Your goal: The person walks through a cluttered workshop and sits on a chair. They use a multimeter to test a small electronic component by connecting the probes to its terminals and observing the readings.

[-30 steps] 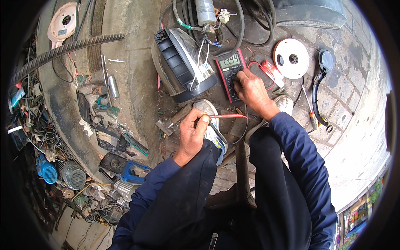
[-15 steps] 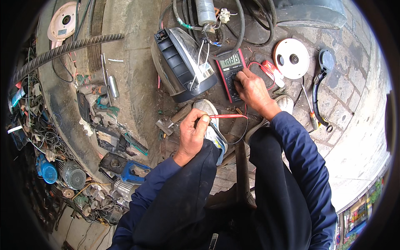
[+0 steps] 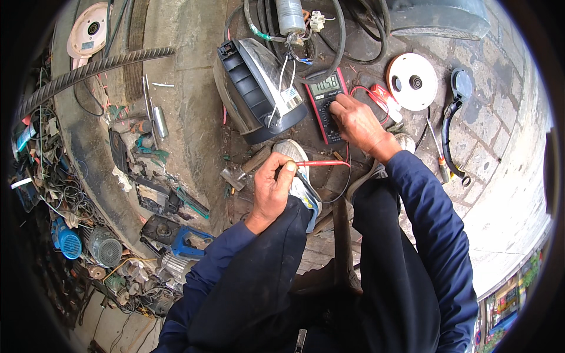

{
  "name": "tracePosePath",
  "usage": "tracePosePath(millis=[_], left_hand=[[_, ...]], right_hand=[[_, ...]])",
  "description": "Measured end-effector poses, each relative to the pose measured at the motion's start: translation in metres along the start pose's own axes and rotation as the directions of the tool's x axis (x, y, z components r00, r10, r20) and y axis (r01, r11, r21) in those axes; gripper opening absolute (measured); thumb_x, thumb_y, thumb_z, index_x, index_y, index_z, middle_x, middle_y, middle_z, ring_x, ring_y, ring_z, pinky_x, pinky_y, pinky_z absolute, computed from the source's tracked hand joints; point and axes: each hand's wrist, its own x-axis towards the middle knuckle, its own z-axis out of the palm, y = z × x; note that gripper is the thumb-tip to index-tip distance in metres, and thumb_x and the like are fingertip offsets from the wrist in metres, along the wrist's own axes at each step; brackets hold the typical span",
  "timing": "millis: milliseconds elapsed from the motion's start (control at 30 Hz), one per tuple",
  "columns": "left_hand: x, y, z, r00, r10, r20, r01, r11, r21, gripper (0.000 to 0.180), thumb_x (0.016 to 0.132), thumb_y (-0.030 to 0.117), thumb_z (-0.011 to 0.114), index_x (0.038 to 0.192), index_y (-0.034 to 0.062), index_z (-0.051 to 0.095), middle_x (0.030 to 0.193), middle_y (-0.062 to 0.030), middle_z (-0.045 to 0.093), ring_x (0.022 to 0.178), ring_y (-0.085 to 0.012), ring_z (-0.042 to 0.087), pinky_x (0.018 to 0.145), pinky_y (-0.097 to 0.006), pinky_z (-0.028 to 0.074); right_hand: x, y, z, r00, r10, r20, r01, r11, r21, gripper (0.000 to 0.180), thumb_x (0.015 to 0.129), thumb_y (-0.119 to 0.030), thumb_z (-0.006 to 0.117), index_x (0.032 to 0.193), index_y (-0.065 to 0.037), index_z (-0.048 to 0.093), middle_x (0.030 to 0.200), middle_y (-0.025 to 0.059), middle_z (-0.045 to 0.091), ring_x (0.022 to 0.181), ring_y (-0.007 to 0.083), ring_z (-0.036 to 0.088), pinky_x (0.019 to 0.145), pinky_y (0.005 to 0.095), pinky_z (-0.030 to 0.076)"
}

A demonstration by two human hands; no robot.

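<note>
My left hand (image 3: 272, 187) is closed around the test probes, just above my left knee. The red probe (image 3: 322, 163) sticks out to the right, and a black probe (image 3: 305, 181) slants down below it. A red-edged digital multimeter (image 3: 318, 105) lies on the paving with its display lit. On its dial, the fingers of my right hand (image 3: 360, 126) are pinched together, covering part of the knob. Left of the meter rests a clear-and-black plastic housing (image 3: 262, 91) with white ties. A hammer (image 3: 242, 169) lies beside my left shoe.
Black cables and a grey cylinder (image 3: 289, 16) lie beyond the meter. To the right are a white disc (image 3: 406, 81), a screwdriver (image 3: 440, 159) and a black curved handle (image 3: 452, 120). A ribbed steel bar (image 3: 94, 73) and heaped motor parts (image 3: 106, 247) occupy the left.
My right hand has shifted slightly left and up on the dial, and the display reading has changed. My left hand stays put with the probes.
</note>
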Motion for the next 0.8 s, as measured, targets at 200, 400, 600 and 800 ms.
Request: tracePosePath(millis=[200, 400, 600, 800], left_hand=[[0.0003, 0.0001, -0.0003, 1.0, -0.003, -0.005, 0.003, 1.0, -0.002, 0.016, 0.104, 0.015, 0.059, 0.092, 0.0045, 0.059, 0.075, 0.0061, 0.052, 0.064, -0.0015, 0.043, 0.058, -0.021, 0.037], [0.0007, -0.001, -0.0002, 1.0, 0.006, -0.002, -0.006, 1.0, 0.0, 0.015, 0.104, 0.014, 0.059, 0.093, 0.004, 0.059, 0.074, 0.0047, 0.052, 0.062, -0.0024, 0.044, 0.057, -0.021, 0.036], [0.0007, -0.0013, -0.0004, 1.0, 0.013, 0.006, -0.013, 1.0, 0.008, 0.014, 0.104, 0.013, 0.058, 0.094, 0.0039, 0.059, 0.073, 0.0043, 0.051, 0.061, -0.0027, 0.044, 0.056, -0.021, 0.035], [0.001, -0.0023, -0.0005, 1.0, 0.017, 0.004, -0.018, 1.0, 0.01, 0.014, 0.104, 0.013, 0.058, 0.093, 0.0041, 0.059, 0.073, 0.0045, 0.051, 0.061, -0.0026, 0.044, 0.056, -0.021, 0.035]], right_hand=[[0.0005, -0.0009, -0.0008, 1.0, 0.01, 0.008, -0.01, 1.0, 0.0, 0.025, 0.07, 0.003, 0.066, 0.091, -0.001, 0.053, 0.093, 0.0149, 0.055, 0.094, 0.0374, 0.062, 0.079, 0.0454, 0.054], [0.0008, -0.0002, -0.0018, 1.0, 0.0, 0.021, -0.001, 1.0, 0.004, 0.026, 0.069, 0.003, 0.068, 0.091, -0.001, 0.054, 0.094, 0.0148, 0.055, 0.094, 0.0377, 0.062, 0.08, 0.0455, 0.054], [-0.0007, -0.0009, -0.0008, 0.999, 0.041, -0.002, -0.041, 0.998, 0.041, 0.018, 0.078, 0.001, 0.067, 0.091, -0.002, 0.055, 0.093, 0.0158, 0.056, 0.093, 0.038, 0.063, 0.078, 0.0468, 0.054], [-0.0038, -0.001, 0.0004, 0.997, 0.076, -0.025, -0.074, 0.995, 0.061, 0.014, 0.085, -0.003, 0.066, 0.093, -0.002, 0.055, 0.094, 0.0161, 0.056, 0.093, 0.0382, 0.063, 0.078, 0.0477, 0.054]])
